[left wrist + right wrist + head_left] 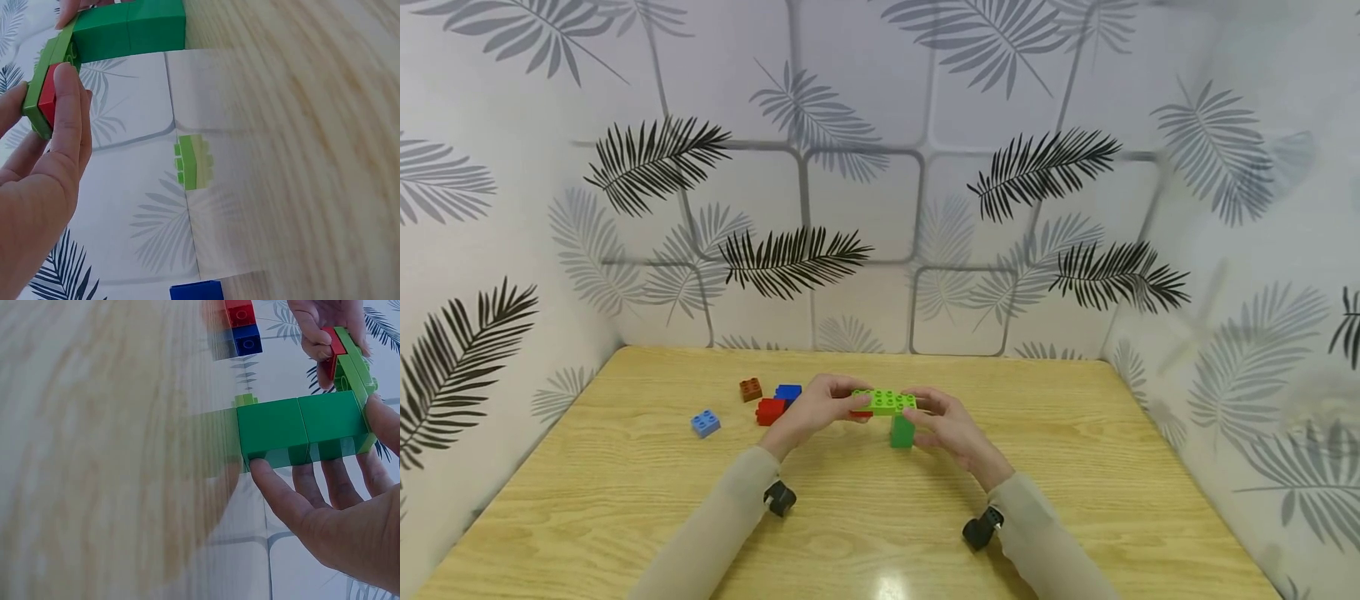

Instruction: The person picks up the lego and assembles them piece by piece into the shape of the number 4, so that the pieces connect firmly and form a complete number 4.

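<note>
Two dark green bricks [300, 428] are stacked upright on the table, and lime bricks [885, 402] lie across the stack's top, reaching out to the left. Under the overhanging lime end sits a red brick [47, 100]. My left hand [820, 407] pinches that end, with fingertips against the red brick and the lime bricks. My right hand [953, 429] holds the stack from the right, its fingers [275, 484] along the dark green side and one fingertip at the lime top.
Left of my left hand, a red brick [771, 411] and a dark blue brick [788, 392] lie together. Farther left are a brown brick [750, 388] and a light blue brick [705, 423]. Another lime brick [189, 162] stands on the table behind the stack. A patterned wall [865, 308] borders the table.
</note>
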### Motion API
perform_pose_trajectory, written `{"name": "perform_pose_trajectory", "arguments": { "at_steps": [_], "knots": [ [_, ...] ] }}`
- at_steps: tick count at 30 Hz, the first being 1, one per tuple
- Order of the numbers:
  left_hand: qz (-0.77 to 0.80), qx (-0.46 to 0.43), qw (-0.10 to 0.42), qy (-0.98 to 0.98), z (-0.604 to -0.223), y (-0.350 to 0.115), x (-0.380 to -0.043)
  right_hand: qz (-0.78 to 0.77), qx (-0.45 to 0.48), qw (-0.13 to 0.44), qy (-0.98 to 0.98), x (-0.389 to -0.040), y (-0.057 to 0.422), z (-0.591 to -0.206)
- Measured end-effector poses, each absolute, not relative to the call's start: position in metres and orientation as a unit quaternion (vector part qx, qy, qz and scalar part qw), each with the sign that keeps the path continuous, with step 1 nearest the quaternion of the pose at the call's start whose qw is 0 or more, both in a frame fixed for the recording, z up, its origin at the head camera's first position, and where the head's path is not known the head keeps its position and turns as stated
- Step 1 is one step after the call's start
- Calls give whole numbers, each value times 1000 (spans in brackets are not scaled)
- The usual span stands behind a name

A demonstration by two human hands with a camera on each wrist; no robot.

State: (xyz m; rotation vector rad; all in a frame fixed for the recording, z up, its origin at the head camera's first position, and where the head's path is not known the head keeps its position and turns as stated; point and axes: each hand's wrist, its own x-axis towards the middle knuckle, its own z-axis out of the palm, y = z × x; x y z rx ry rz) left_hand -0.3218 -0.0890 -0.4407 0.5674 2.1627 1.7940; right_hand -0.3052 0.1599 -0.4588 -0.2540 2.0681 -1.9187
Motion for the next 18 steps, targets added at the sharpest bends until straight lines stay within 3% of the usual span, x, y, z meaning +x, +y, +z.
{"name": "perform_pose_trajectory", "arguments": {
  "at_steps": [18],
  "knots": [
    [642,173,130,736,-437,-87,-319,-671,-80,150,722,-308,159,-461]
  ]
}}
